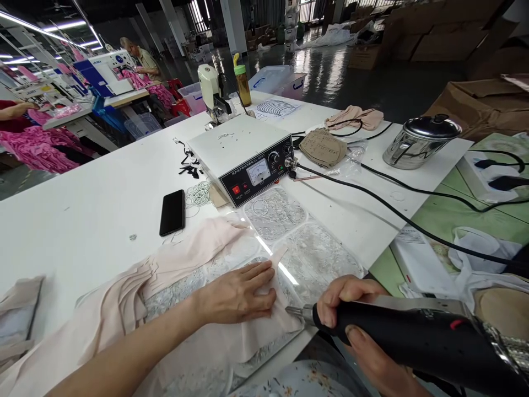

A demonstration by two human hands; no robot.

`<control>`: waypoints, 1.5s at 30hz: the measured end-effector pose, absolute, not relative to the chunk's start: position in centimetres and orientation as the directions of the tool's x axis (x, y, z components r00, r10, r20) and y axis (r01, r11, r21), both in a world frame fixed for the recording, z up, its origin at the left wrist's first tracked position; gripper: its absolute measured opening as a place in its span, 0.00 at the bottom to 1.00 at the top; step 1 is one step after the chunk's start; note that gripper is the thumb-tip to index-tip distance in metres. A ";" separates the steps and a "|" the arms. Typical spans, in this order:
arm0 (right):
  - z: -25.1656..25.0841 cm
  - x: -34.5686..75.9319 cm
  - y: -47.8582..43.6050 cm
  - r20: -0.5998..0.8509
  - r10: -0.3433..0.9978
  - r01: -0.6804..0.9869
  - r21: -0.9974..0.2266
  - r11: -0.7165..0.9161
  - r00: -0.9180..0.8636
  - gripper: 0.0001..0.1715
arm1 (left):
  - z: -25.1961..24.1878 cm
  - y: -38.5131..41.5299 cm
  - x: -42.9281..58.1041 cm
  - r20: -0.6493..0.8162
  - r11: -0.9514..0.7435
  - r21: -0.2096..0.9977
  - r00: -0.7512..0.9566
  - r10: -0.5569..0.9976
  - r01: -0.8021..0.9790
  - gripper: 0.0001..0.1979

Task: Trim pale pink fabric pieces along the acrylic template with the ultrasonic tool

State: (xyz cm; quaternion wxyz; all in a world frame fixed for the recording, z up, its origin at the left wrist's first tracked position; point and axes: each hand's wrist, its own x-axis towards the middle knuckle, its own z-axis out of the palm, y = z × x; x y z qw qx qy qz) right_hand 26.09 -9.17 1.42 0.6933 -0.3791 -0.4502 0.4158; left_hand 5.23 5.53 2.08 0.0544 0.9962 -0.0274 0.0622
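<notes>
My left hand (pixel 239 295) lies palm down with its fingers stretched out, pressing on pale pink fabric (pixel 256 336). Beneath the cloth is a clear plastic template sheet (pixel 318 256) with rounded outlines and a mottled grey surface. In my right hand (pixel 351 303) is a black handheld ultrasonic cutter (pixel 397 325), gripped near its front end. Its metal tip (pixel 294 311) points left and is at the right edge of the fabric, just beside my left fingers; whether it touches the cloth I cannot tell. More pink pieces (pixel 128 286) lie overlapped to the left.
A control box (pixel 256 171) with a dial stands behind the template, its black cable (pixel 355 187) running right. Around it are a phone (pixel 172 212), elastic loops (pixel 198 193), tan cloth pieces (pixel 322 148), a steel mug (pixel 417 143) and a bottle (pixel 242 85). Other people work at far left.
</notes>
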 end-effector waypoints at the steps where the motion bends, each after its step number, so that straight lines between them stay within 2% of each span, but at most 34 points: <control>1: 1.5 26.1 -9.1 0.313 0.916 -0.234 -0.899 0.371 0.252 0.08 | 2.1 5.5 5.2 0.123 -0.992 0.115 0.991 -0.043 -0.058 0.15; 9: 1.6 25.9 -9.2 0.302 0.923 -0.244 -0.901 0.358 0.238 0.07 | 2.4 5.4 5.1 0.100 -0.985 0.167 0.995 -0.017 -0.034 0.17; 18: 1.9 25.5 -9.0 0.357 0.896 -0.231 -0.879 0.418 0.264 0.06 | 2.2 5.3 5.0 0.104 -0.990 0.142 0.995 -0.007 -0.022 0.20; 24: 2.5 25.4 -9.5 0.255 0.914 -0.247 -0.908 0.339 0.317 0.06 | 2.4 5.4 5.0 0.098 -0.986 0.162 0.995 -0.014 -0.030 0.19; 28: 2.8 25.5 -9.6 0.285 0.917 -0.244 -0.903 0.355 0.278 0.07 | 2.3 5.4 5.0 0.121 -0.984 0.171 0.992 -0.024 -0.044 0.18; 32: 3.1 25.6 -9.7 0.255 0.928 -0.258 -0.910 0.325 0.271 0.05 | 2.2 5.4 4.9 0.139 -0.984 0.174 0.990 -0.017 -0.042 0.17; 40: 2.7 25.6 -9.6 0.256 0.933 -0.271 -0.907 0.323 0.255 0.06 | 2.3 5.7 4.7 0.098 -0.971 0.235 0.995 -0.012 -0.035 0.19; 45: 3.4 25.5 -8.8 0.248 0.908 -0.272 -0.898 0.347 0.339 0.05 | 2.1 5.8 4.7 0.096 -0.966 0.253 0.995 -0.024 -0.048 0.20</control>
